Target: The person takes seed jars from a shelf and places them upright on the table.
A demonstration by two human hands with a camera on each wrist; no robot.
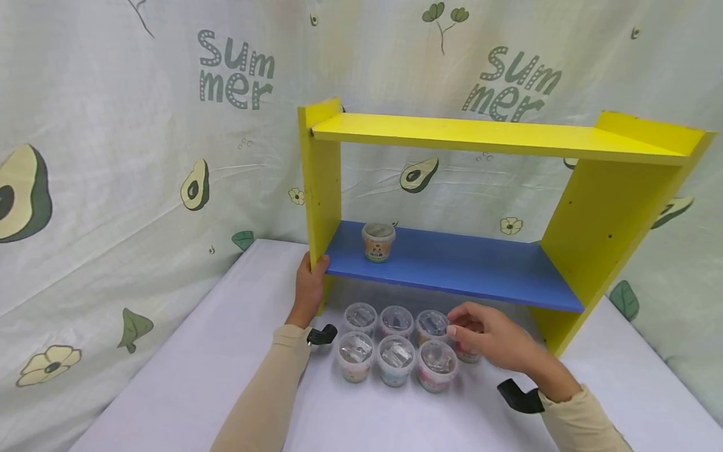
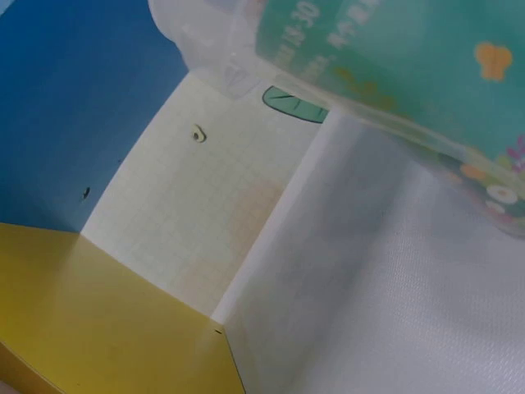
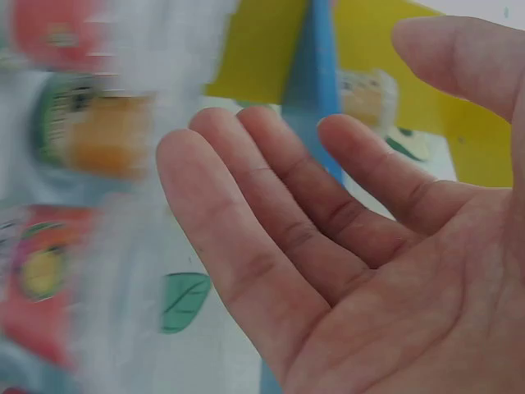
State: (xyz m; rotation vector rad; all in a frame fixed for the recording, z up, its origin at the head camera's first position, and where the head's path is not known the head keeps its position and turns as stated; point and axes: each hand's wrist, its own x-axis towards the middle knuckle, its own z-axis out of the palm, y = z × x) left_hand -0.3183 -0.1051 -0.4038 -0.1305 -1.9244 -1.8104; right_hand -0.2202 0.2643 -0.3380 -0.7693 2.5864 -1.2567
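Observation:
My left hand (image 1: 308, 285) grips the lower front of the yellow left side panel (image 1: 316, 182) of a shelf unit, thumb on the inner side. In the right wrist view my right hand (image 3: 353, 230) shows its palm, fingers extended and nothing held. From the head view it hovers over the right end of two rows of small clear-lidded plastic tubs (image 1: 397, 353), partly hiding a pink-red tub (image 1: 467, 356). One tub with an orange label (image 1: 378, 242) stands upright on the blue shelf board (image 1: 452, 254), near its left end.
A yellow top board (image 1: 480, 133) and yellow right side panel (image 1: 610, 220) frame the unit. The tubs stand on a white tabletop (image 1: 237, 358), in front of and partly under the blue board. A printed cloth (image 1: 141, 125) hangs behind.

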